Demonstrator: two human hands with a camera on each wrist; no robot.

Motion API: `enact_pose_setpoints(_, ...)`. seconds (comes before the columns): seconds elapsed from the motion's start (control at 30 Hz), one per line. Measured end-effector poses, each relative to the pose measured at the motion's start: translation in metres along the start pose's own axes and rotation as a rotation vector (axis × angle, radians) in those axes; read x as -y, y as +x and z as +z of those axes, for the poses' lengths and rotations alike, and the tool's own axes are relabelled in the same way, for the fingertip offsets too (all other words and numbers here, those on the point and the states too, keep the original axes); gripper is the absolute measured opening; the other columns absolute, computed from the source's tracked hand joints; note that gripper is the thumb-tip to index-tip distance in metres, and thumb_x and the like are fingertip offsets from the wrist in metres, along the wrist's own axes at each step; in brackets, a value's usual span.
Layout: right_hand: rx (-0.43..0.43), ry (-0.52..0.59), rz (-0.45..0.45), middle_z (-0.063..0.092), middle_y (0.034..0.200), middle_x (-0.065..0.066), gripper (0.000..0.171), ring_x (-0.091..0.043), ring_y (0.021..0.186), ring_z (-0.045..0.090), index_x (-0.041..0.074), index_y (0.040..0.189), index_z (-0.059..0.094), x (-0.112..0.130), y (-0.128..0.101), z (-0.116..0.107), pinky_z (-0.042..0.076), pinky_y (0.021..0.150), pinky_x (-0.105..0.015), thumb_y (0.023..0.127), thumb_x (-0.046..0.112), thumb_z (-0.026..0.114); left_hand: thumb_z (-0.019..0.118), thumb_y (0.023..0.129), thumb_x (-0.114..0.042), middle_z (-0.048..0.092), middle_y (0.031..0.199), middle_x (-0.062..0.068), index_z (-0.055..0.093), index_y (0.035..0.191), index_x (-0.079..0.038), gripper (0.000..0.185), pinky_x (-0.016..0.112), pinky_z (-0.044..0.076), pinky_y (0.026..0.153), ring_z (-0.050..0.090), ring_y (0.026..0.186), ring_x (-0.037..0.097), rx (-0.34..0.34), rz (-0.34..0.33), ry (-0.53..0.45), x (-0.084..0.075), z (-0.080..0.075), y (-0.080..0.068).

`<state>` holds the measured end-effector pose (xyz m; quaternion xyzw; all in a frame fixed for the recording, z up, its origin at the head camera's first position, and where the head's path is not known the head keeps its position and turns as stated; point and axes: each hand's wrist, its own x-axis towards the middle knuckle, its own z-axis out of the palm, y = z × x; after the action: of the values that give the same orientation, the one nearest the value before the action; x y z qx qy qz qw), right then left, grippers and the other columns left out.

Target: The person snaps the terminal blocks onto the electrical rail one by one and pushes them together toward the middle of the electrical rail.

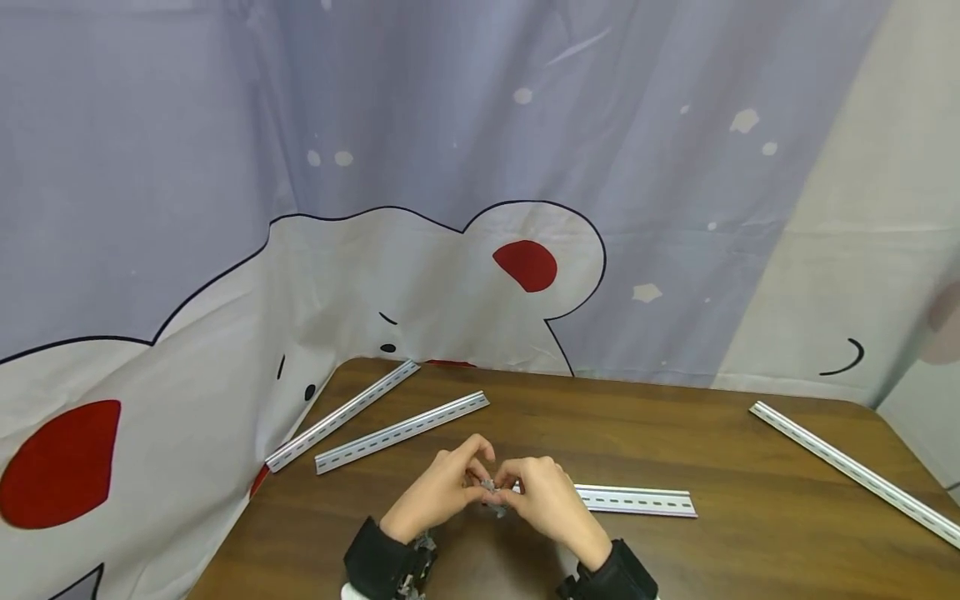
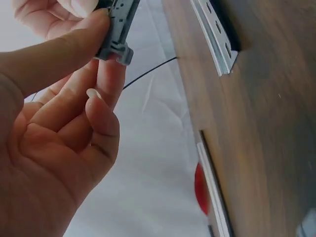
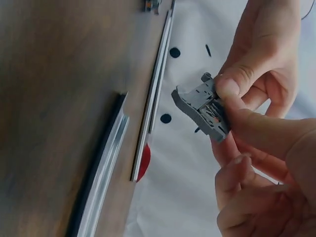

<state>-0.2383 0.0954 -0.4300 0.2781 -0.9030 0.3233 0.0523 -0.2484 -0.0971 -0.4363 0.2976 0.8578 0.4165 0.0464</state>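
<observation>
Both hands meet above the near middle of a brown table [image 1: 750, 467]. Between them is a small grey plastic clip part [image 1: 491, 487]. My left hand [image 1: 442, 487] pinches it with thumb and fingers; the left wrist view shows the grey part [image 2: 117, 29] under the thumb. My right hand [image 1: 543, 496] pinches the same part, seen in the right wrist view as a flat grey block [image 3: 203, 106] with slots. A short slotted metal rail [image 1: 637, 501] lies on the table just right of the hands.
Two more metal rails [image 1: 401, 432] [image 1: 341, 414] lie at the far left of the table, and a long rail [image 1: 855, 472] lies at the right. A printed cloth backdrop [image 1: 450, 250] hangs behind and drapes over the table's left edge.
</observation>
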Motion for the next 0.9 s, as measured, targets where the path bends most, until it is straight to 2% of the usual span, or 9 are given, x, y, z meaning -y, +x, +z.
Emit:
enact_pose_setpoints(0.1, -0.017, 0.001, 0.045, 0.07, 0.071, 0.003, 0.007, 0.003, 0.054, 0.049, 0.013, 0.078, 0.07, -0.007, 0.002, 0.003, 0.039, 0.048, -0.018, 0.082, 0.012, 0.076, 0.074, 0.081, -0.002, 0.069, 0.09, 0.005, 0.053, 0.11, -0.007, 0.036, 0.022, 0.049, 0.067, 0.064, 0.08, 0.013, -0.026, -0.02, 0.07, 0.006, 0.006, 0.007)
enact_pose_setpoints(0.2, -0.057, 0.002, 0.119, 0.068, 0.068, 0.001, 0.011, -0.001, 0.056, 0.055, 0.012, 0.075, 0.066, -0.013, 0.004, 0.006, 0.042, 0.051, -0.019, 0.08, 0.008, 0.075, 0.082, 0.074, -0.009, 0.066, 0.093, 0.005, 0.061, 0.109, -0.003, 0.041, 0.024, 0.049, 0.07, 0.06, 0.081, 0.014, -0.029, -0.072, 0.221, 0.012, 0.014, 0.012)
enact_pose_setpoints(0.27, -0.073, 0.009, 0.167, 0.066, 0.066, 0.001, 0.012, -0.004, 0.055, 0.054, 0.01, 0.073, 0.063, -0.016, 0.004, 0.009, 0.041, 0.05, -0.02, 0.079, 0.005, 0.073, 0.086, 0.068, -0.013, 0.064, 0.092, 0.005, 0.066, 0.106, -0.003, 0.044, 0.025, 0.048, 0.07, 0.058, 0.081, 0.014, -0.013, -0.102, 0.317, 0.014, 0.019, 0.015)
enact_pose_setpoints(0.37, -0.076, 0.03, 0.207, 0.063, 0.062, 0.0, 0.013, -0.004, 0.052, 0.052, 0.008, 0.073, 0.06, -0.019, 0.006, 0.013, 0.04, 0.048, -0.02, 0.077, 0.003, 0.071, 0.089, 0.065, -0.015, 0.063, 0.091, 0.005, 0.069, 0.104, -0.003, 0.045, 0.026, 0.048, 0.069, 0.057, 0.08, 0.013, 0.002, -0.13, 0.408, 0.016, 0.024, 0.018)
enact_pose_setpoints(0.53, -0.074, 0.039, 0.22, 0.06, 0.058, 0.001, 0.013, -0.004, 0.047, 0.048, 0.007, 0.071, 0.058, -0.019, 0.01, 0.018, 0.038, 0.045, -0.02, 0.076, 0.003, 0.069, 0.088, 0.066, -0.014, 0.061, 0.088, 0.004, 0.071, 0.098, -0.004, 0.037, 0.026, 0.046, 0.067, 0.056, 0.078, 0.014, -0.007, -0.152, 0.421, 0.016, 0.027, 0.02)
enact_pose_setpoints(0.9, -0.06, -0.078, 0.24, 0.055, 0.06, 0.001, 0.015, -0.01, 0.05, 0.044, 0.007, 0.07, 0.057, -0.012, 0.015, 0.03, 0.034, 0.045, -0.022, 0.074, 0.008, 0.071, 0.085, 0.071, -0.014, 0.062, 0.088, 0.004, 0.071, 0.096, -0.006, 0.03, 0.025, 0.047, 0.067, 0.056, 0.078, 0.013, -0.012, -0.143, 0.398, 0.02, 0.026, 0.018)
